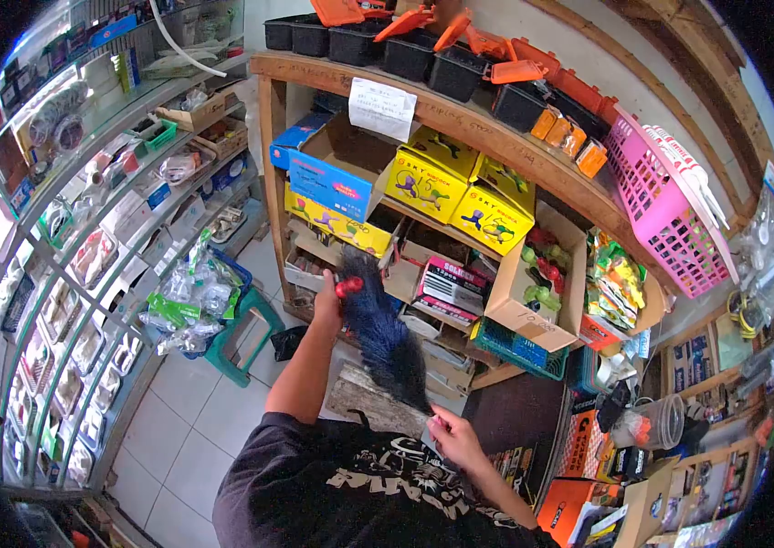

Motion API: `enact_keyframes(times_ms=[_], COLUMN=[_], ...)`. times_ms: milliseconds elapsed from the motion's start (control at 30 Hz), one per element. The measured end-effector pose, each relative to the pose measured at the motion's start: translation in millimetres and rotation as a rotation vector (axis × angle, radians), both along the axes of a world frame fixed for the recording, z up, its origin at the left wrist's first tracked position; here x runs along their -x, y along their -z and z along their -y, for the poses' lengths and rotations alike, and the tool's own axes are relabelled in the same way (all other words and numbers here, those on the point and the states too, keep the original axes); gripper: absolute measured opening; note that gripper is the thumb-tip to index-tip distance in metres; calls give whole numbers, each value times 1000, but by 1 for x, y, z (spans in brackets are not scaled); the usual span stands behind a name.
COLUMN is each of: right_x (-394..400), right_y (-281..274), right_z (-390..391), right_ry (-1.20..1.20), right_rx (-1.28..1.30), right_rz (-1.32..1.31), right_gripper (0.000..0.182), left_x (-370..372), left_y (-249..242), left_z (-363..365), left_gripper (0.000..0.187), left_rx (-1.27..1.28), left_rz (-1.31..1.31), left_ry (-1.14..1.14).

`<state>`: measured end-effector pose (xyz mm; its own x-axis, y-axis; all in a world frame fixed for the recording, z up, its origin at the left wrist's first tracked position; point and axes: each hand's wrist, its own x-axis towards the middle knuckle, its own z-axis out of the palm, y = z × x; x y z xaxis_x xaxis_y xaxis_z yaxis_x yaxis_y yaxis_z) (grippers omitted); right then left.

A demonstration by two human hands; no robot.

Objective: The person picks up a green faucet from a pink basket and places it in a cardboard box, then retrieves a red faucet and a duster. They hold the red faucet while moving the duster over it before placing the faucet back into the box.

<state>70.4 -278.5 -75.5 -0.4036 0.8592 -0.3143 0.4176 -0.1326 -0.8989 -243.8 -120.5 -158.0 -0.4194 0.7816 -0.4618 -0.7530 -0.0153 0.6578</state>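
Observation:
A dark, fluffy feather duster (pixel 385 338) slants across the middle of the view. My right hand (pixel 455 437) is closed around its handle at the lower end. Near the duster's upper end, my left hand (pixel 330 300) is closed on a small shiny red object (pixel 348 287), whose exact shape is hard to make out. The duster's tip lies just below a yellow box (pixel 336 225) on the wooden shelf, beside a blue open box (pixel 330 185).
A wooden shelf (pixel 460 117) holds black bins with orange lids (pixel 456 73), yellow boxes and an open carton (pixel 533 306). A pink basket (pixel 670 205) stands at the right. Wire racks (pixel 67 265) line the left, with a green stool (pixel 245 338) on the tiled floor.

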Motion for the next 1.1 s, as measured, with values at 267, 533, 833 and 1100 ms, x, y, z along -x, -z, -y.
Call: enact_keyframes(times_ms=[267,533,833,1100], right_x=[10,12,21,27], right_y=[-12,-15,-13,-19], right_z=[5,2,-1,-10], right_ry=[-72,-81,-146,-159], right_rx=[-223,-311,-410,-609], right_rz=[240,277,307,479], right_gripper=[40,42,44,42], left_x=[-2,9,6,-10], left_y=[-35,17,-17,-33], left_z=[4,-19,3,-11], left_gripper=[43,41,61,60], left_rx=[-186,-450,-845,-482], left_rz=[380,251,596,272], left_ry=[322,377,398,162])
